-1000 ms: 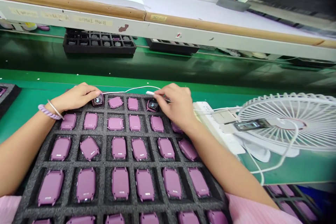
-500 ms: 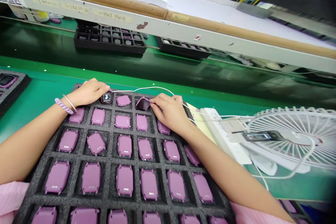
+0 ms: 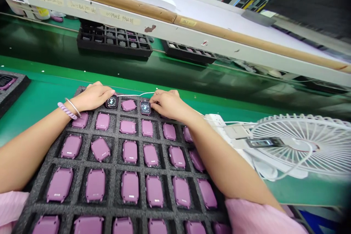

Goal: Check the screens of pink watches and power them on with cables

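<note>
A black foam tray (image 3: pixel 112 164) holds rows of purple smartwatch cases, most lying back side up. At the tray's far edge, my left hand (image 3: pixel 95 95) has its fingertips closed on a purple smartwatch (image 3: pixel 111 101) with a lit dial. A white cable (image 3: pixel 130 95) runs rightward from beside that watch. My right hand (image 3: pixel 168 103) pinches the right edge of another smartwatch (image 3: pixel 145 108), whose screen is also lit. Between these two lies a face-down watch case (image 3: pixel 128 105) in its pocket.
Right of the tray are a white power strip (image 3: pixel 219 120) and a white fan (image 3: pixel 296 144) with cables around it. A second foam tray (image 3: pixel 20 84) sits at the left edge. Beyond, black trays (image 3: pixel 115 45) stand beneath a white shelf (image 3: pixel 208 42).
The watch at my right hand has turned from tilted and dark to nearly straight with a lit dial. My right hand has shifted slightly left and away from me; the left stays put.
</note>
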A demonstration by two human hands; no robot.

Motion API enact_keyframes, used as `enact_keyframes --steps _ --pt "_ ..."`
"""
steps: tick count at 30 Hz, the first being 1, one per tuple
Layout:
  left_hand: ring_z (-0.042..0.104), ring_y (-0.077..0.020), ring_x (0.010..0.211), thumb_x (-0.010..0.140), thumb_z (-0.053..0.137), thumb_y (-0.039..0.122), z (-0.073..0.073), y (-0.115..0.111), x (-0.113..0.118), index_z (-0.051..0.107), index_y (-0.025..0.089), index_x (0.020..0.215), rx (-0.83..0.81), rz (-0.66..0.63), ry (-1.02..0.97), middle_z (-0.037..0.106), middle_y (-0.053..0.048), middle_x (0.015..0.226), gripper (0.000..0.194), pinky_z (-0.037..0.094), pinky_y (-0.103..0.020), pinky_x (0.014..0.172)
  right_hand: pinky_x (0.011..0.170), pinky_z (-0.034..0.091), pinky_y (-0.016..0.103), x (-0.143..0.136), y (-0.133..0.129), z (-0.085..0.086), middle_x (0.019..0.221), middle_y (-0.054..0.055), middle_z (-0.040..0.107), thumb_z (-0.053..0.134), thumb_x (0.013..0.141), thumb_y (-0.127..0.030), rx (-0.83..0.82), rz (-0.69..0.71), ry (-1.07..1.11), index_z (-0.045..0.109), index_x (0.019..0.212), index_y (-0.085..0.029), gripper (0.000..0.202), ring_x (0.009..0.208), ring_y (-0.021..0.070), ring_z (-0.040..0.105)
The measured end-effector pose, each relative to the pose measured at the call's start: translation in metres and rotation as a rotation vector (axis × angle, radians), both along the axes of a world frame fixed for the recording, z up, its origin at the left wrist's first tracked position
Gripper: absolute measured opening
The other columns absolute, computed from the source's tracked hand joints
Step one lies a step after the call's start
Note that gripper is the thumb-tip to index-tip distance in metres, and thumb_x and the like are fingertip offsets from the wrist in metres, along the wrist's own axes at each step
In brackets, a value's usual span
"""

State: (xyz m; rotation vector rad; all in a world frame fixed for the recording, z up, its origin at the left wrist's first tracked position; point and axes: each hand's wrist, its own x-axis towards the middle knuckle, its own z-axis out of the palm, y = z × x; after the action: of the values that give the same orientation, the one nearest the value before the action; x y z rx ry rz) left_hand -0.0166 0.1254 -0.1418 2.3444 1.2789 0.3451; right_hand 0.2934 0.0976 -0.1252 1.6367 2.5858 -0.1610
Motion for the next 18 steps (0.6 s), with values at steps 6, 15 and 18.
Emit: enact_keyframes --steps 6,15,18 --pt "0.054 -0.0279 0.100 0.100 0.031 0.063 0.001 -0.002 0.002 0.071 0.022 0.090 -0.027 0.012 -0.031 0.071 -0.007 0.091 0.058 0.041 -0.044 0.105 0.086 0.029 0.040 -0.004 -0.017 -0.017 0.101 0.011 0.069 0.052 0.093 -0.015 0.146 -0.058 0.155 0.075 0.092 -0.018 0.023 0.098 0.0283 0.061" --pt "0.054 -0.0271 0.096 0.100 0.032 0.061 -0.004 -0.001 0.001 0.073 0.022 0.092 0.008 0.002 -0.046 0.069 -0.007 0.084 0.057 0.042 -0.043 0.103 0.088 0.037 0.043 -0.010 -0.026 -0.009 0.106 0.015 0.065 0.048 0.100 -0.018 0.349 -0.136 0.122 0.067 0.094 -0.016 0.020 0.101 0.0323 0.061" --pt "0.054 -0.0280 0.097 0.101 0.033 0.056 -0.004 -0.002 0.003 0.073 0.021 0.096 0.018 0.005 -0.031 0.070 -0.007 0.084 0.054 0.043 -0.044 0.103 0.081 0.045 0.037 -0.018 -0.024 -0.010 0.106 0.016 0.064 0.045 0.103 -0.019 0.304 -0.019 0.263 0.061 0.105 -0.015 0.017 0.094 0.0289 0.062"
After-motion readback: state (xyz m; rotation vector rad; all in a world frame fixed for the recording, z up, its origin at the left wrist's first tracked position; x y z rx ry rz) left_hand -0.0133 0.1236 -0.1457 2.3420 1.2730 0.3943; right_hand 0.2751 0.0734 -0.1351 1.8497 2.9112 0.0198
